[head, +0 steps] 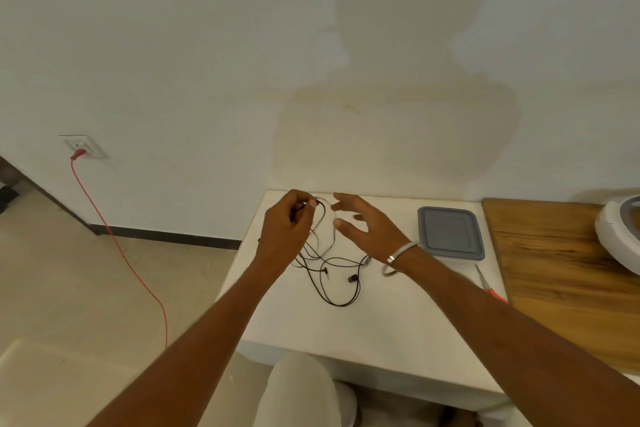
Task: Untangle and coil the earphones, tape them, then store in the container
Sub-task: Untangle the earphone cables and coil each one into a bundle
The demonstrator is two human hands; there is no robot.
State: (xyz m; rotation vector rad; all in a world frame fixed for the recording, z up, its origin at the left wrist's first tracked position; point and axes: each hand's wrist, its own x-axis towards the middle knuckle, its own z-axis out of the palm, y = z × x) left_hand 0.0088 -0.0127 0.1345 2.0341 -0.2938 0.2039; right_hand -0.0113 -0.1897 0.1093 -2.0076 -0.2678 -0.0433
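Black wired earphones (337, 282) lie tangled on the white table (367, 329), with loops trailing toward the front and an earbud resting near the middle. My left hand (287, 229) pinches the upper part of the cable and lifts it off the table. Just to the right of the raised cable hovers my right hand (367, 222), fingers spread and holding nothing. A grey lidded container (450, 232) sits at the table's back right, apart from both hands.
Red-handled scissors (490, 286) lie near the table's right edge, partly hidden by my right forearm. A wooden surface (561, 274) adjoins on the right, with a white round appliance (620, 232) on it. A red cord (121, 253) hangs from a wall socket at left.
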